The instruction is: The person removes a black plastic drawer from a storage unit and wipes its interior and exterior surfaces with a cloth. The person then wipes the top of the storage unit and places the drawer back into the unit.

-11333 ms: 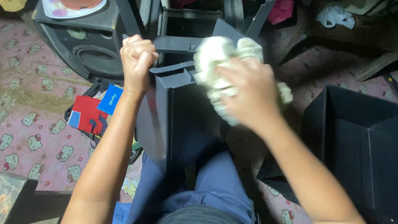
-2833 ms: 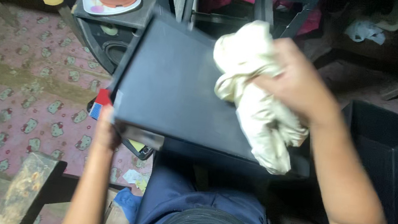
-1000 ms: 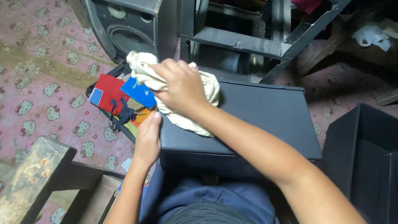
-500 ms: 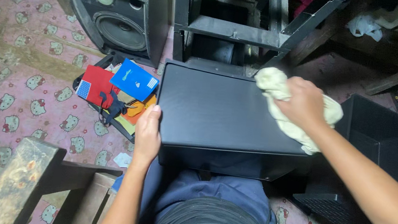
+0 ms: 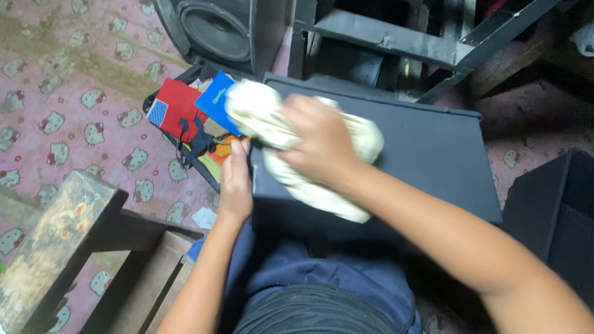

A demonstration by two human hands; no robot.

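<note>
Right hand: your right hand is clenched around the cream rag, pressing it flat on the left part of the black box.
Left hand: your left hand has its fingers laid together along the box's left edge, at about 9 o'clock from the rag, steadying it.
Box: it rests across your lap, broad dark face up, straight ahead at 12 o'clock.
Rag: part bunched under your palm, a loose tail trailing toward you at 6 o'clock.
Wiping well: keep the rag flat and the pressure even, overlap each pass, and hold that left edge firm so the box does not tip off your knees.
Watch: the loose tail could snag on the near edge; best gathered in.
Around you: coloured booklets on the floor at 10 o'clock, a speaker beyond them, a second black bin at 3 o'clock, a wooden stool at 8 o'clock.
</note>
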